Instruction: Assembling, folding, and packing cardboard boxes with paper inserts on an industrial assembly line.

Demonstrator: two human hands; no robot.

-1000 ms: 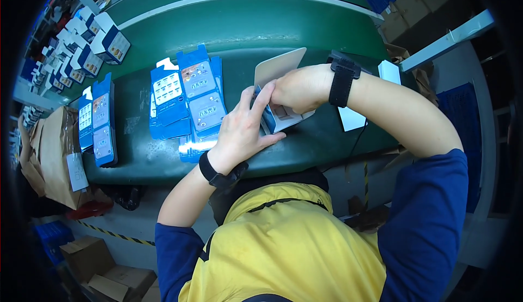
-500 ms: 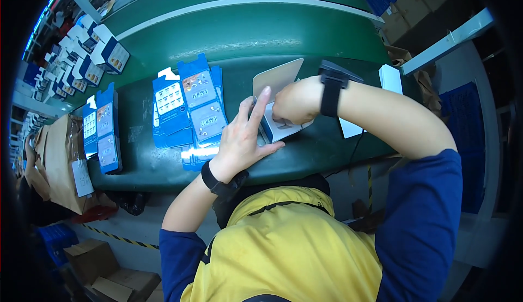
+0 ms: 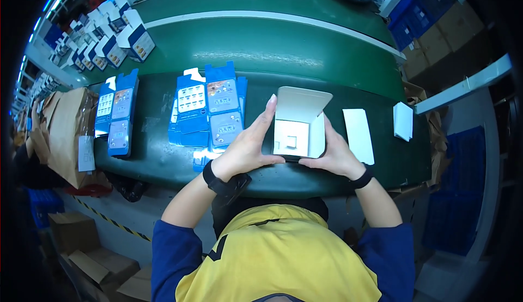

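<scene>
An open carton (image 3: pixel 303 106), white inside with its lid flap raised, stands on the dark green worktable (image 3: pixel 261 92) in front of me. Inside it sits a white insert (image 3: pixel 291 142) with a small square shape in its middle. My left hand (image 3: pixel 249 146) is pressed to the carton's left side, thumb along the near edge. On the opposite side my right hand (image 3: pixel 339 155) grips it, with its thumb also at the near edge. Left of my hands lie flat blue printed cartons (image 3: pixel 226 125), overlapping in a pile. A white sheet or folded leaflet (image 3: pixel 358 137) rests right of my right hand.
More flat blue cartons (image 3: pixel 120 125) lie farther left, beside a brown paper bag (image 3: pixel 68 133). A second white paper stack (image 3: pixel 403 121) is near the right end. Beyond the table runs a green conveyor (image 3: pixel 261 37) with several open white-and-blue boxes (image 3: pixel 136 43) at far left.
My right hand has come out of the carton and now holds its right side. The carton has turned, so its opening faces me. My left hand stays at its left side.
</scene>
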